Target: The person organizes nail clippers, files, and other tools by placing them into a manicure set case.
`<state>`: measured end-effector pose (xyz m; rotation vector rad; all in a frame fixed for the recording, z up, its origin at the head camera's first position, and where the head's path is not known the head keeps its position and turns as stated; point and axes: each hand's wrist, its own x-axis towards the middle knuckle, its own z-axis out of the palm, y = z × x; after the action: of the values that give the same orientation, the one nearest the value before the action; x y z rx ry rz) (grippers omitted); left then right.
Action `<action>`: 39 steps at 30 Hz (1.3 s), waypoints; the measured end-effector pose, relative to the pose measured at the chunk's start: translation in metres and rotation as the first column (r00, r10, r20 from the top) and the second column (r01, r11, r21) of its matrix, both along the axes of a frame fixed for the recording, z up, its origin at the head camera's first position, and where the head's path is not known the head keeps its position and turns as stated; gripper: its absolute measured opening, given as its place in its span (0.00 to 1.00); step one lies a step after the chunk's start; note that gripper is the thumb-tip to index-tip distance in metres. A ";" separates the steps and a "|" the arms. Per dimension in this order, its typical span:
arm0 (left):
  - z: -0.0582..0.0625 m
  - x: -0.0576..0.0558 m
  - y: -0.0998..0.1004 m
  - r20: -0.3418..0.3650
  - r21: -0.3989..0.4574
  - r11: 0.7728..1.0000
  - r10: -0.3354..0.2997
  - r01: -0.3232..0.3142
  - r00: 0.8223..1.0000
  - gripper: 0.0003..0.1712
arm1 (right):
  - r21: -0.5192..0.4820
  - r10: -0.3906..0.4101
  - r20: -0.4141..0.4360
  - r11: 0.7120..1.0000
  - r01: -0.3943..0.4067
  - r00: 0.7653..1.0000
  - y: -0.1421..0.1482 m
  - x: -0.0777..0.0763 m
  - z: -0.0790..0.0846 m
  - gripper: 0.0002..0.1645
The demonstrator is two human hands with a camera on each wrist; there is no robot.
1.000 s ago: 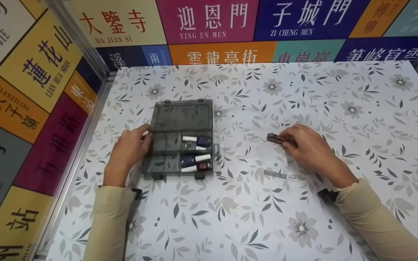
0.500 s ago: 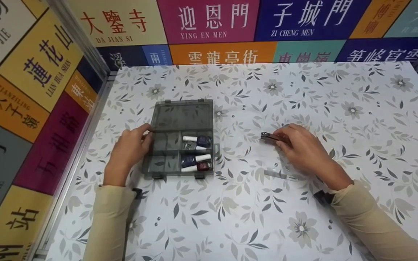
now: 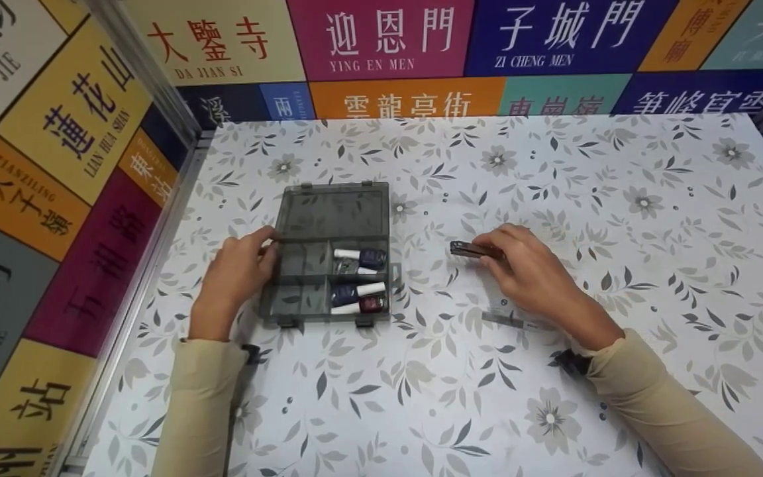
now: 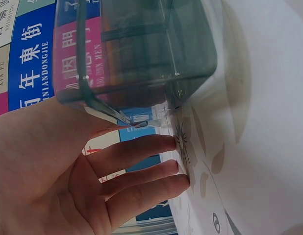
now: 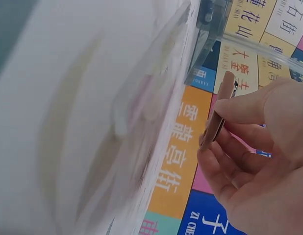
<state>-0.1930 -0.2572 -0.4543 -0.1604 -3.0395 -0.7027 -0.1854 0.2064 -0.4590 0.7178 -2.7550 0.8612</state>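
My right hand [image 3: 530, 268] pinches a nail clipper [image 3: 467, 249] between thumb and fingers, above the table to the right of the box. In the right wrist view the nail clipper [image 5: 221, 105] shows a brownish-pink lever, seen edge-on. My left hand [image 3: 232, 271] rests at the left side of a smoky clear divided box [image 3: 333, 212], whose lid lies open toward the back. In the left wrist view several fingers [image 4: 141, 152] extend below the box, and the thumb is hidden. Nail polish bottles with white caps [image 3: 358, 295] lie in the two right compartments; the left ones hold nothing.
A small clear plastic strip [image 3: 507, 320] lies on the table just below my right hand. The table [image 3: 421, 397] has a white cover with grey flowers. Colourful sign panels [image 3: 388, 40] stand along the back and left edges.
My right hand has moved left toward the box, carrying the nail clipper. My left hand and the box have stayed in place.
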 end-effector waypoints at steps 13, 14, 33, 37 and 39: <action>0.000 0.000 0.000 -0.009 -0.015 1.000 -0.008 0.008 1.000 0.13 | 0.001 0.058 -0.009 0.998 -0.058 0.998 -0.027 0.001 0.002 0.15; 0.000 0.000 0.000 -0.011 -0.017 1.000 -0.009 0.009 1.000 0.13 | 0.003 0.062 -0.010 0.998 -0.062 0.998 -0.029 0.001 0.003 0.16; -0.001 0.002 0.000 -0.041 -0.020 1.000 -0.001 0.000 0.999 0.11 | 0.029 0.141 -0.070 0.990 -0.139 0.988 -0.075 -0.002 0.005 0.14; -0.002 0.001 0.001 -0.041 -0.023 1.000 0.004 -0.005 0.999 0.11 | 0.020 0.156 -0.075 0.988 -0.155 0.985 -0.084 0.000 0.005 0.15; -0.002 0.001 0.001 -0.042 -0.022 1.000 0.004 -0.005 0.999 0.11 | 0.015 0.165 -0.081 0.986 -0.165 0.983 -0.089 0.000 0.005 0.16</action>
<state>-0.1920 -0.2563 -0.4566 -0.1666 -3.0074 -0.6573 -0.1858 0.1178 -0.4540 0.9722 -2.6568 0.8310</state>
